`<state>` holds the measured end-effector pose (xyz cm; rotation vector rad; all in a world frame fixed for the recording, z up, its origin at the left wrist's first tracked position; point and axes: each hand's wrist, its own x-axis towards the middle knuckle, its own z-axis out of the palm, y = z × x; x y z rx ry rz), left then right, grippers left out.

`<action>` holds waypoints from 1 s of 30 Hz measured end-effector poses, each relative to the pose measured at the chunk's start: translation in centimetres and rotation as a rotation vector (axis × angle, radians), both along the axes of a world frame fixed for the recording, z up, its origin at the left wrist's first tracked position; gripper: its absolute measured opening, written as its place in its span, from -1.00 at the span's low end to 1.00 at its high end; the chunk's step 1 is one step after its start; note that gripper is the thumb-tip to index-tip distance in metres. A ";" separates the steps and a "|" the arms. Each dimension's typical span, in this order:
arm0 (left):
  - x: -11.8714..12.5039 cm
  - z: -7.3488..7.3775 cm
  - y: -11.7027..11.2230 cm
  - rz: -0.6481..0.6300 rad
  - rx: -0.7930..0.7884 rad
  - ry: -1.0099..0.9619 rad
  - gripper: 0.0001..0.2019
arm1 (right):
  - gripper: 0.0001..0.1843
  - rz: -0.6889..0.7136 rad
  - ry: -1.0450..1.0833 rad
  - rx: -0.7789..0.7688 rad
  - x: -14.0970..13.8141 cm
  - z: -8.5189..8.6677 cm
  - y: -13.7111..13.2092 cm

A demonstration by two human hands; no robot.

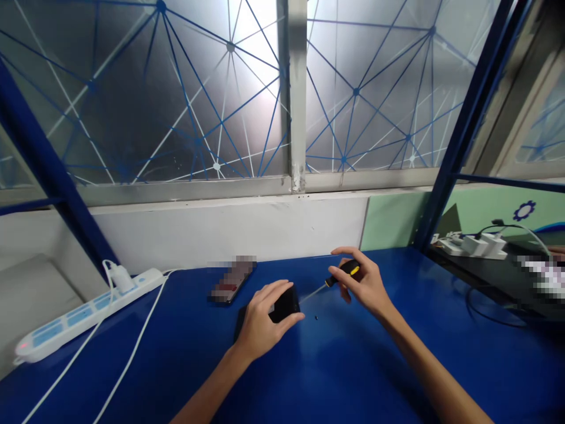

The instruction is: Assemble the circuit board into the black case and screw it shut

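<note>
My left hand point(260, 321) is closed around a black boxy device point(288, 303), its fingers on the far side and thumb on the near side. The palm hides much of the device, so I cannot make out its kind. In my right hand point(362, 281) is a screwdriver point(329, 281) with a black and yellow handle, gripped between thumb and fingers. Its thin shaft slants down to the left, and the tip is at the device's right end; whether it touches is unclear. A tiny dark piece point(316, 318), perhaps a screw, lies on the blue table point(353, 365) between my hands.
A phone point(233, 281), partly blurred, lies behind my left hand. A white power strip point(88, 315) with a plugged-in charger point(121, 278) runs along the left, its white cables point(136, 341) crossing the table. More plugs point(481, 244) and a black cable stand at the right. A wall closes off the back.
</note>
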<state>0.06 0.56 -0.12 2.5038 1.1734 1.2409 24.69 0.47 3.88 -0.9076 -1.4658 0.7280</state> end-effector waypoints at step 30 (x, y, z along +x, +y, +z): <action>-0.1 0.1 0.0 0.037 0.002 0.040 -0.50 | -0.66 -0.016 -0.046 -0.041 0.0 0.2 0.0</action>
